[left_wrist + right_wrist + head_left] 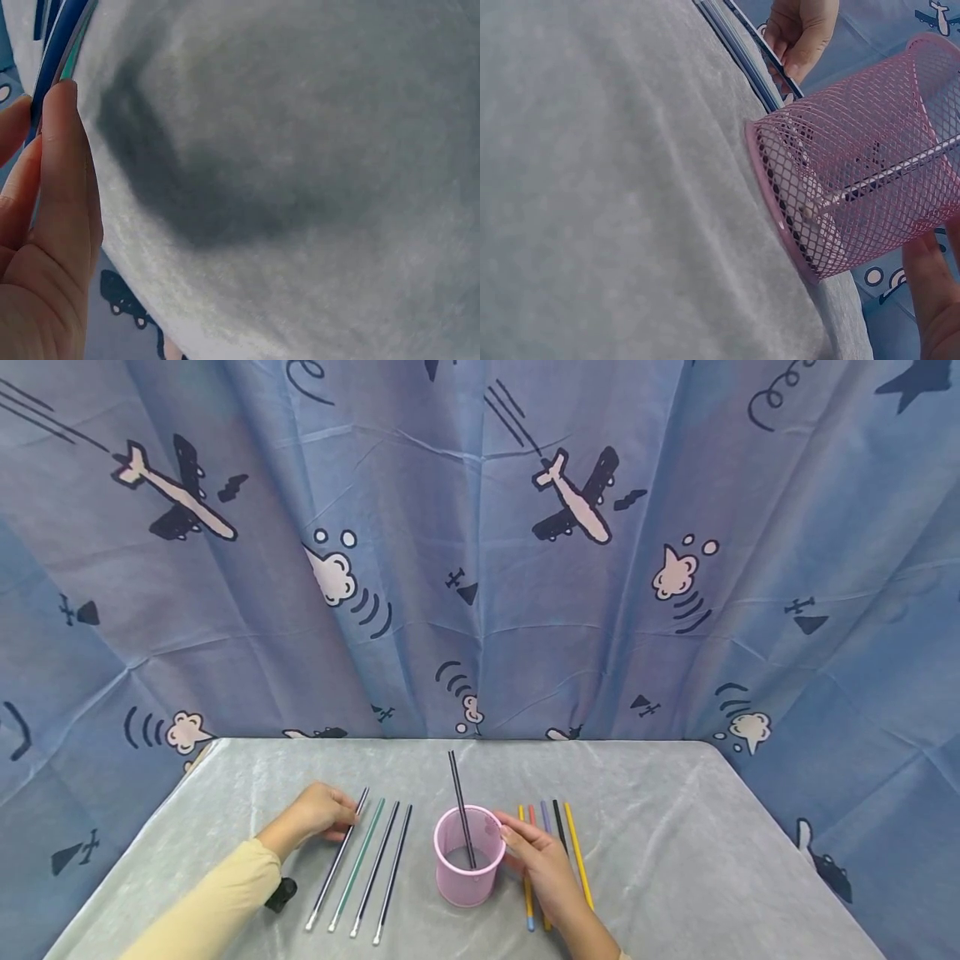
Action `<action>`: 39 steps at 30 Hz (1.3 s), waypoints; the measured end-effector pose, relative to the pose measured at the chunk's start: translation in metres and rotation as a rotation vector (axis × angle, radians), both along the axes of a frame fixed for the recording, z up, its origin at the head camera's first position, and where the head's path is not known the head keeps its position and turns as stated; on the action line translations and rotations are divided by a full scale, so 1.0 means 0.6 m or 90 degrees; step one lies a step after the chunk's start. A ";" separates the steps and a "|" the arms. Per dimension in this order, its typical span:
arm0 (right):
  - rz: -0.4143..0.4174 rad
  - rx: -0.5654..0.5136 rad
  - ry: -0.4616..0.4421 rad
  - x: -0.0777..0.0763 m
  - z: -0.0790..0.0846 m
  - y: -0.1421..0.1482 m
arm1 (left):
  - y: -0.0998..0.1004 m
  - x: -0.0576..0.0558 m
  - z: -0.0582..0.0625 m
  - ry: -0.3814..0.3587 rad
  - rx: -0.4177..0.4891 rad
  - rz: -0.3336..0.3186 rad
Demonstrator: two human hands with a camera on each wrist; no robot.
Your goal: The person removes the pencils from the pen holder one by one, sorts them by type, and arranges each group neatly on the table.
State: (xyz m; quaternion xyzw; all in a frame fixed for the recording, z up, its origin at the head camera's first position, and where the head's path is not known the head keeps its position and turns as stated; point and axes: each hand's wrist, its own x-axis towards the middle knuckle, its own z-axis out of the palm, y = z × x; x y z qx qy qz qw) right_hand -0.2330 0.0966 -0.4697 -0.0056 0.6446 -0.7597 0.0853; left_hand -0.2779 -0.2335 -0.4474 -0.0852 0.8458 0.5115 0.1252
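My left hand [321, 810] pinches the upper part of a dark blue pencil [332, 870] with a white tip, the leftmost of a row. In the left wrist view the fingers [64, 157] close on its blue shaft [56, 60]. A pink mesh pen holder [465, 887] stands upright mid-table. A dark pencil [459, 797] leans inside it, its pale end low in the cup in the right wrist view. My right hand [547, 868] holds the holder's right side, thumb and forefinger at the rim; most of its other fingers are hidden.
Beside the held pencil lie a green pencil [358, 860] and dark pencils [393, 872]. Several coloured pencils, including a yellow pencil [579, 856], lie partly under the right hand. A grey cloth [675, 860] covers the table; a blue curtain [480, 568] hangs behind.
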 end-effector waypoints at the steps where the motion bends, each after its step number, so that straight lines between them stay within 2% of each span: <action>1: -0.001 -0.001 -0.001 0.000 0.000 0.000 | 0.000 0.001 -0.001 -0.002 0.001 -0.001; 11: -0.005 0.007 -0.004 -0.001 0.000 0.000 | 0.004 -0.003 -0.015 0.000 -0.024 0.011; 20: -0.008 0.008 -0.009 -0.001 0.001 0.000 | 0.017 -0.004 -0.013 0.012 -0.082 0.030; 31: -0.006 0.000 -0.006 -0.001 -0.001 0.000 | 0.024 0.000 -0.020 0.012 -0.116 0.055; 34: -0.004 0.004 -0.004 -0.001 -0.002 0.000 | 0.024 0.003 -0.021 0.049 -0.148 0.047; 39: 0.001 0.003 -0.001 -0.001 -0.004 0.002 | 0.029 0.007 -0.015 0.152 -0.216 0.045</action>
